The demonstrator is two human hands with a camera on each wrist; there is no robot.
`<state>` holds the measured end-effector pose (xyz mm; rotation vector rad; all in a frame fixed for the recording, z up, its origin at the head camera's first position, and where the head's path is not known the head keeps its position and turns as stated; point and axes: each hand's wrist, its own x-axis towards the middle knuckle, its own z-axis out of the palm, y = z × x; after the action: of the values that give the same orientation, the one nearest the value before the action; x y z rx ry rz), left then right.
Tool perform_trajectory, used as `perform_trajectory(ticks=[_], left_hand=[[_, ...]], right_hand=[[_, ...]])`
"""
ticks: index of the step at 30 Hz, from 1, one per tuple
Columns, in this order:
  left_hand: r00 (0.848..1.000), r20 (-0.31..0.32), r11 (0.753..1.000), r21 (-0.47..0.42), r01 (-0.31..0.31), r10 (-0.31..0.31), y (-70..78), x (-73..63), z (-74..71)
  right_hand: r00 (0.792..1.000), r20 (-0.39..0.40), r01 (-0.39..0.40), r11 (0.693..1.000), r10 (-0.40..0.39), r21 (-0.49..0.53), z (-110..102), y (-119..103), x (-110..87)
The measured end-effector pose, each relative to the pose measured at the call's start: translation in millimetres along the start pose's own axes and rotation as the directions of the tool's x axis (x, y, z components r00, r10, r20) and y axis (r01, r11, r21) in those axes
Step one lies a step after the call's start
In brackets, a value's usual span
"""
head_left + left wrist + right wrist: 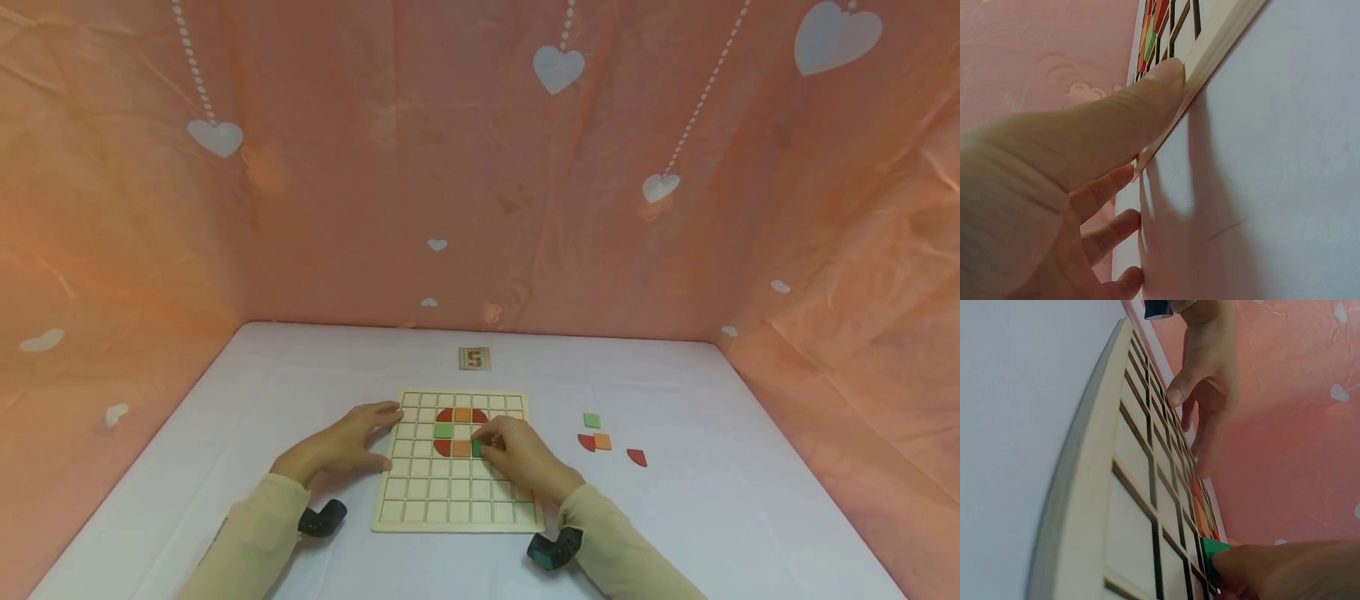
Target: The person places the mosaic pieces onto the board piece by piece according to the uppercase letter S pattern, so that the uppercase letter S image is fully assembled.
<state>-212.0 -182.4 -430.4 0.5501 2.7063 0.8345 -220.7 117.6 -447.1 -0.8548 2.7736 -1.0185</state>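
Note:
A wooden grid board [459, 527] lies on the white table. My right hand [525, 457] pinches a dark green tile [1210, 551] between thumb and fingers, low over the grid, at the lower right of a ring of tiles. That ring has red quarter-round pieces [443, 448] at corners, orange squares [462, 414] above and below, and a light green square [443, 431] on its left. My left hand [341, 443] rests at the board's left edge, thumb and fingers spread. In the left wrist view the thumb [1154, 84] touches the board's side. The ring's right side is partly hidden behind my right hand.
Right of the board lie a light green square [592, 420], an orange square [602, 442] against a red quarter-round [586, 442], and another red quarter-round [637, 457]. A small pattern card [474, 358] lies behind the board. Orange-pink cloth [465, 167] walls the table's back and sides.

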Motion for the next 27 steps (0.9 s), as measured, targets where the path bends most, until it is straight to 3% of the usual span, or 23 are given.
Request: perform_trajectory(ticks=[16, 27], left_hand=[[0.999, 0.002, 0.999, -0.006, 0.036, -0.036, -0.4, 1.1, 1.2], [1.0, -0.001, 1.0, -0.004, 0.018, -0.018, -1.0, 0.7, 0.6]], right_hand=[[0.999, 0.002, -0.049, 0.997, 0.049, -0.054, 2.1, -6.7, -2.9], [0.999, 0.004, -0.038, 0.998, 0.039, -0.047, 1.2, -6.4, -2.9]])
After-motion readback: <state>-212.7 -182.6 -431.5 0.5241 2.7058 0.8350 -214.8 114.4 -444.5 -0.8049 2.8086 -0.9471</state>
